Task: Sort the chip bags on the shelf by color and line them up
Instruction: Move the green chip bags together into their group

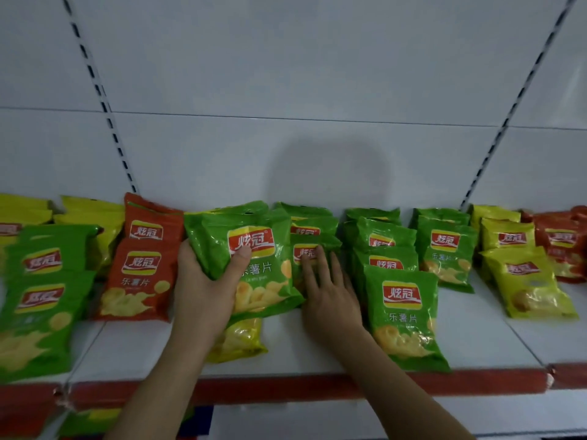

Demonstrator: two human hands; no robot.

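My left hand (206, 284) grips a stack of green chip bags (254, 249) at the shelf's middle, thumb across the front bag. A yellow bag (239, 339) lies flat underneath them. My right hand (327, 287) rests with straight fingers on a row of green bags (313, 231) just to the right. Two more green rows (403, 312) (444, 249) stand further right. Red bags (139, 274) stand left of my left hand, with green bags (41, 296) and yellow bags (92, 214) beyond them.
Yellow bags (521, 274) and red bags (562, 242) fill the right end. The white shelf (286, 350) has a red front strip (270, 389). White back panels rise behind, with slotted uprights (104, 106) (514, 106) at left and right.
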